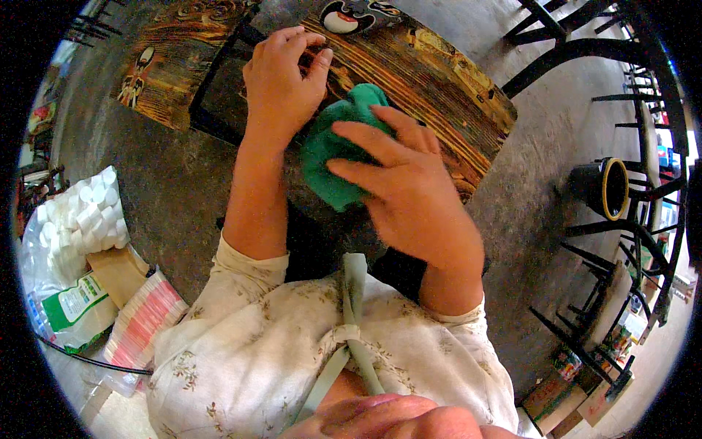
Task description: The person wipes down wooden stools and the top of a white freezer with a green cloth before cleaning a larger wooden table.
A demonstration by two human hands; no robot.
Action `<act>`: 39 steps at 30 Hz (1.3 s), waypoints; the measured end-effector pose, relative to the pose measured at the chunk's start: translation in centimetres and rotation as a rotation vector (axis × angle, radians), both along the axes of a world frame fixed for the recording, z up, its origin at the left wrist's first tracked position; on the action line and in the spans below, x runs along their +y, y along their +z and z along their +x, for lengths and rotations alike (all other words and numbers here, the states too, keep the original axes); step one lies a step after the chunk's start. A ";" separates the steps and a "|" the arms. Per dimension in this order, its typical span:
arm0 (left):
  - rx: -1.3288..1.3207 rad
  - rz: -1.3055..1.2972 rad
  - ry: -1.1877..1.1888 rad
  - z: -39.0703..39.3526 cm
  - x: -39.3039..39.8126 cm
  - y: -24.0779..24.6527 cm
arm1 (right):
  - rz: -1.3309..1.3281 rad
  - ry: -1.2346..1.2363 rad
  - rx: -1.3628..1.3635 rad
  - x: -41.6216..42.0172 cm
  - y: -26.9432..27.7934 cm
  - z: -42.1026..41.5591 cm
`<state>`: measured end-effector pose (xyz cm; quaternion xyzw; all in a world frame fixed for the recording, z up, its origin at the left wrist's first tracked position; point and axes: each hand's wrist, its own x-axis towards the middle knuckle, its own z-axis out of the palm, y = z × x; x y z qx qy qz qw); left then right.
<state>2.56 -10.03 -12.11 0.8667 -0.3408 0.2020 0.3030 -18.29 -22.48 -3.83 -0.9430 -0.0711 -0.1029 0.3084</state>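
A green cloth is bunched up in my right hand, whose spread fingers press on it beside the near edge of a wooden seat or tabletop. This slightly blurred hand covers part of the cloth. The dark-grained wood bears a painted opera-style mask at its far side. My left hand lies at the wood's left end with fingers curled and thumb apart; whether it grips the edge cannot be made out. Left of it, a black frame runs beside another wooden panel with a painted figure.
Black-legged stools line the right side, near a dark bucket with a yellow rim. Cardboard boxes sit at lower right. To my left are a bag of white rolls, a green-and-white package and a pink-and-white packed bundle.
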 end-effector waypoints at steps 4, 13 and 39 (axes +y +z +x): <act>-0.011 -0.036 -0.014 0.1 0.1 0.2 | -0.156 -0.215 0.008 -3.9 -0.2 -0.6; 0.158 -0.116 0.005 -0.3 0.2 1.6 | -0.284 -0.345 0.040 -2.5 -0.4 -0.3; 0.122 -0.664 0.040 1.4 0.0 0.3 | -0.300 0.067 -0.088 0.4 -2.7 12.3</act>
